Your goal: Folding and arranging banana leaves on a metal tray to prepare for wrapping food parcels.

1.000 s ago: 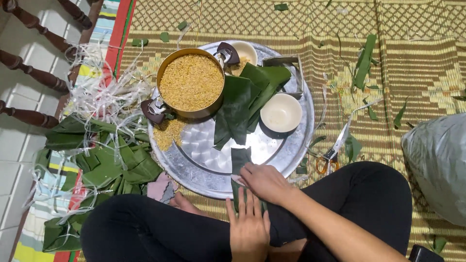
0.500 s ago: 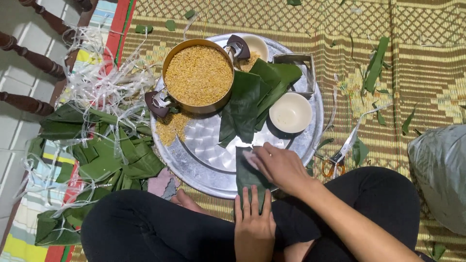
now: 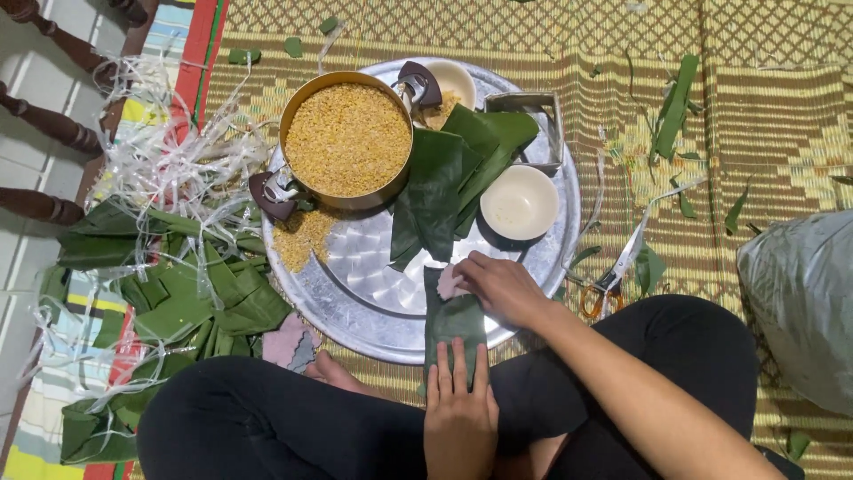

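Right hand (image 3: 502, 289) shifted up the green leaf strip (image 3: 453, 324) at the round metal tray's (image 3: 560, 240) near rim, fingers flat; left hand (image 3: 459, 413) flat below, pressing, gripping nothing; woven mat (image 3: 764, 124) underneath.

The leaf (image 3: 454, 322) now lies stretched out from the tray's (image 3: 373, 302) rim toward the left hand (image 3: 459, 411), whose fingers press its near end; the right hand (image 3: 502, 286) has moved onto its far end.

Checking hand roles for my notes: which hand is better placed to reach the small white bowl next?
Probably the right hand: it sits at the far end of the folded leaf, just below the white bowl. The left hand presses the leaf's near end.
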